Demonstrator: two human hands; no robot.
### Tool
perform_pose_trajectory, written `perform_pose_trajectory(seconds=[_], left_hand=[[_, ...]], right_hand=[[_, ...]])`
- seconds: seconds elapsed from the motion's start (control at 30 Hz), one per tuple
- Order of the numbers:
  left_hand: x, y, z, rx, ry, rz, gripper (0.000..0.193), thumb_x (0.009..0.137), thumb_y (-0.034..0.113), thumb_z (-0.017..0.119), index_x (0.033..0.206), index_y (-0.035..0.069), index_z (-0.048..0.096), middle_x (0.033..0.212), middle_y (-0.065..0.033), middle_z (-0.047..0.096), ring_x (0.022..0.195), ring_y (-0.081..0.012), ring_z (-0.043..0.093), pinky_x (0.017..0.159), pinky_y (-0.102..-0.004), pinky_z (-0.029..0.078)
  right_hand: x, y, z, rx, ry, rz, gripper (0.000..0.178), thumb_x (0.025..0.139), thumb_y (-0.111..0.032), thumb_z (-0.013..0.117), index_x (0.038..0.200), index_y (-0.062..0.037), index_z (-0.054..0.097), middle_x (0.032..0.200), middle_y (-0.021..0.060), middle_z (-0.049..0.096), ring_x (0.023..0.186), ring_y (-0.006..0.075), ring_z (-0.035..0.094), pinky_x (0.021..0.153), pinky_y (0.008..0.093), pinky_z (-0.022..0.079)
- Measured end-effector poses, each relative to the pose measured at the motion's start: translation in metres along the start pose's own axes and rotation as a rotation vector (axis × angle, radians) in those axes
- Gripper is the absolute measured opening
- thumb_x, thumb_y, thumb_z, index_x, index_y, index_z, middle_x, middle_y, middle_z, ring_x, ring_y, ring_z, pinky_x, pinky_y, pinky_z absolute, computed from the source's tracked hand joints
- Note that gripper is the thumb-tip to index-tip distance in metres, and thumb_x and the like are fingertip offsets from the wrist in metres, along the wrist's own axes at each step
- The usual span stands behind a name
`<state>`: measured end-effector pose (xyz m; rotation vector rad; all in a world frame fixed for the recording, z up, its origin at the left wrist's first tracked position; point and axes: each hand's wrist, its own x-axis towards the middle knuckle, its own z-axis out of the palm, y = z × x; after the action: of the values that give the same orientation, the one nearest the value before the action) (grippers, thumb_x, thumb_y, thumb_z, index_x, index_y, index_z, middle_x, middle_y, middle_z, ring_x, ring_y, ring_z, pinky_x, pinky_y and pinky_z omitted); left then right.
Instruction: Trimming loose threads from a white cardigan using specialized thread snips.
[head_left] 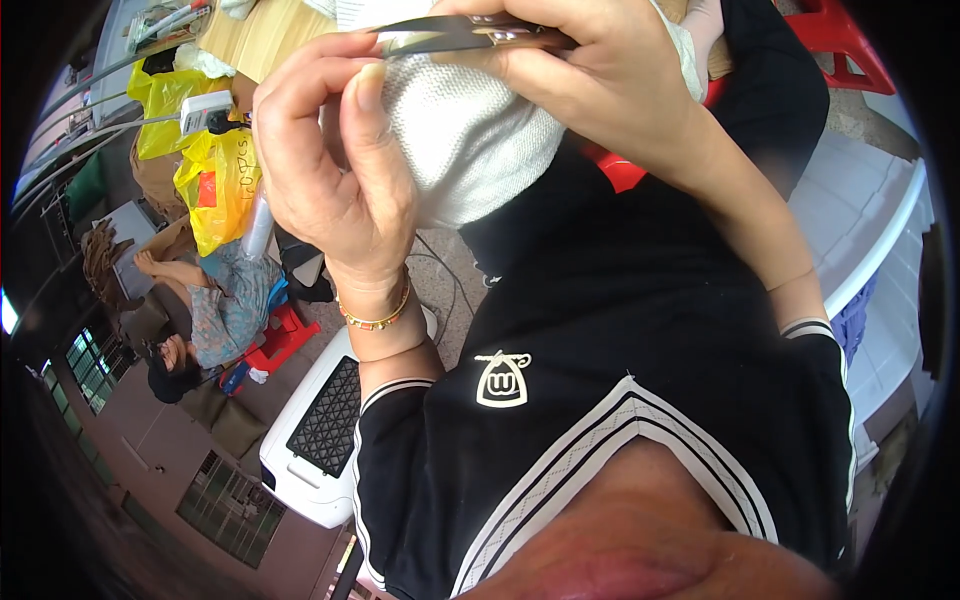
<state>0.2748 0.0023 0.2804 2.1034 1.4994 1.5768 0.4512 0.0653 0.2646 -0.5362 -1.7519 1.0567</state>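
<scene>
Between my two hands at the top of the head view is a narrow dark strip with shiny metal fittings toward its right part. I cannot tell its exact kind. My left hand pinches its left end, fingertips above and thumb just below. The fingers of my right hand are closed around the right end. White knitted fabric hangs beneath the strip, over my lap. The upper edge of the picture cuts off part of my right hand and of the fabric.
A wooden tabletop lies at the far left, with yellow plastic bags and a white plug adapter on a cable at its edge. Another person sits on a red stool. White plastic furniture stands at right.
</scene>
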Motion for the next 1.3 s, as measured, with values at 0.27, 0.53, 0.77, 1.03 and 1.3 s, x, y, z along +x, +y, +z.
perform_pose_trajectory(seconds=[0.27, 0.53, 0.77, 1.03, 1.3], left_hand=[[0.004, -0.006, -0.007, 0.165, -0.07, 0.154, 0.009, 0.092, 0.001, 0.065, 0.099, -0.001, 0.06, 0.096, -0.0125, 0.065, 0.087, -0.0198, 0.062, 0.077, -0.0276, 0.051], [0.003, -0.01, -0.001, 0.068, -0.011, 0.058, 0.009, 0.092, 0.0, 0.066, 0.099, -0.002, 0.06, 0.095, -0.0115, 0.065, 0.083, -0.018, 0.061, 0.072, -0.0253, 0.05], [0.004, -0.009, -0.002, 0.1, -0.02, 0.058, 0.008, 0.092, 0.001, 0.065, 0.098, -0.002, 0.061, 0.095, -0.0112, 0.065, 0.084, -0.0181, 0.06, 0.073, -0.0259, 0.05], [0.006, -0.006, -0.003, 0.209, -0.077, 0.125, 0.008, 0.098, 0.005, 0.058, 0.1, -0.003, 0.056, 0.094, -0.012, 0.064, 0.084, -0.0178, 0.06, 0.08, -0.0279, 0.049], [0.007, -0.011, -0.001, 0.112, -0.047, 0.129, 0.012, 0.089, 0.001, 0.068, 0.099, 0.001, 0.061, 0.093, -0.0097, 0.065, 0.084, -0.0211, 0.059, 0.075, -0.029, 0.049]], right_hand=[[0.01, 0.002, -0.003, 0.622, -0.131, 0.518, 0.016, 0.094, -0.01, 0.066, 0.099, 0.0054, 0.068, 0.079, -0.0007, 0.064, 0.071, 0.0024, 0.051, 0.059, 0.0198, 0.041], [0.006, -0.01, -0.016, 0.339, -0.019, 0.263, 0.03, 0.092, -0.011, 0.069, 0.116, 0.007, 0.065, 0.094, 0.0066, 0.068, 0.081, 0.007, 0.059, 0.069, 0.0202, 0.046], [0.006, -0.022, -0.041, -0.206, -0.166, 0.011, 0.029, 0.085, -0.012, 0.074, 0.11, 0.0024, 0.07, 0.074, 0.0099, 0.055, 0.067, 0.0201, 0.054, 0.06, 0.0309, 0.042], [0.016, -0.032, -0.04, -0.381, -0.245, 0.024, 0.024, 0.086, -0.018, 0.07, 0.104, -0.0022, 0.071, 0.08, 0.0106, 0.058, 0.072, 0.0269, 0.06, 0.063, 0.0345, 0.045], [0.024, -0.039, -0.045, -0.441, -0.308, 0.038, 0.022, 0.087, -0.018, 0.068, 0.102, -0.0017, 0.072, 0.081, 0.0119, 0.06, 0.074, 0.0285, 0.062, 0.064, 0.0362, 0.046]])
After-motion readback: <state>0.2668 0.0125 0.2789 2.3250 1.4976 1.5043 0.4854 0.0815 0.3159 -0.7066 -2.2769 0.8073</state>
